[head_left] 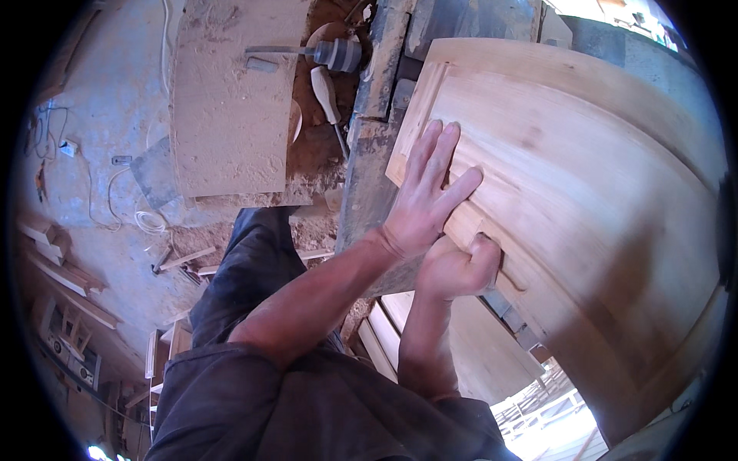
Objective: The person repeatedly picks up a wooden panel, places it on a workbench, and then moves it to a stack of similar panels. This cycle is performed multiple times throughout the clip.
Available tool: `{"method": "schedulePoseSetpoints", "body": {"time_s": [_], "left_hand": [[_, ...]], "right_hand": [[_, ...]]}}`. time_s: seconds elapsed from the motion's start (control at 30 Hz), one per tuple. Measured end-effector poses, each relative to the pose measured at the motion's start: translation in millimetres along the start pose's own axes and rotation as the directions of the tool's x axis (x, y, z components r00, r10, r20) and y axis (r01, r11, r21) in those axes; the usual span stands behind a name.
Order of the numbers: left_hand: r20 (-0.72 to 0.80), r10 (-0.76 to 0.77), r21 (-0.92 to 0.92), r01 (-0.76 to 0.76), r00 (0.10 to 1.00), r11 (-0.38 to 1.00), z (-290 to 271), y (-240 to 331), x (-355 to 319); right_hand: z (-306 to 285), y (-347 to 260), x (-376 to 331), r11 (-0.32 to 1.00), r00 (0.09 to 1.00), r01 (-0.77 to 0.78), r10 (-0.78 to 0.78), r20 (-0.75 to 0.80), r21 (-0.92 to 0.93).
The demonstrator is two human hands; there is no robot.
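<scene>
A pale wooden door panel (553,146) with a raised frame and moulded edges lies at the right on a worn workbench. My left hand (421,196) rests flat on the panel's near left edge, fingers stretched forward and thumb spread to the right. Just below it, my right hand (461,266) is closed around the same edge with its thumb on top. Its other fingertips are hidden, so anything small inside them cannot be made out. Beside the right hand, a short rounded groove (513,275) shows in the frame.
A dusty board (231,115) stands at the left of the bench (365,154). Near it lie a white-handled screwdriver (325,94) and a dark cylindrical tool part (338,55). Cables (151,221) and wood offcuts (69,276) lie on the floor. Another flat board (480,346) sits below the panel.
</scene>
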State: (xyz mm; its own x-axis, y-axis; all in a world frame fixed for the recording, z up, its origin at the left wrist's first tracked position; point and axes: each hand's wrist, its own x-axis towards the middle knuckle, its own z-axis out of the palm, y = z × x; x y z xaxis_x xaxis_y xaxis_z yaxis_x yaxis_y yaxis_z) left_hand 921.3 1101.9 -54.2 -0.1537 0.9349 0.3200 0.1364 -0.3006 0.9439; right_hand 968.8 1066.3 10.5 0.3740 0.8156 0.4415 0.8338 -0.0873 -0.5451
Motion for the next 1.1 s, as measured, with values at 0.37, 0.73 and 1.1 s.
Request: {"method": "schedulePoseSetpoints", "body": {"time_s": [0.37, 0.73, 1.1], "left_hand": [[0.03, -0.002, 0.08, -0.001, 1.0, 0.997, 0.3, -12.8, 32.2], [-0.03, 0.015, 0.014, -0.014, 0.999, 1.0, 10.7, -24.7, 67.5], [-0.03, 0.033, 0.072, -0.031, 0.999, 0.997, 14.4, -33.8, 91.9]], "right_hand": [[29.2, -27.9, 38.4, 0.975, 0.977, -0.212, 0.213, -0.012, 0.059], [59.8, -41.1, 83.1, 0.794, 0.912, -0.35, 0.411, -0.014, 0.497], [82.4, -42.6, 110.7, 0.679, 0.923, -0.207, 0.373, -0.088, 0.704]]}}
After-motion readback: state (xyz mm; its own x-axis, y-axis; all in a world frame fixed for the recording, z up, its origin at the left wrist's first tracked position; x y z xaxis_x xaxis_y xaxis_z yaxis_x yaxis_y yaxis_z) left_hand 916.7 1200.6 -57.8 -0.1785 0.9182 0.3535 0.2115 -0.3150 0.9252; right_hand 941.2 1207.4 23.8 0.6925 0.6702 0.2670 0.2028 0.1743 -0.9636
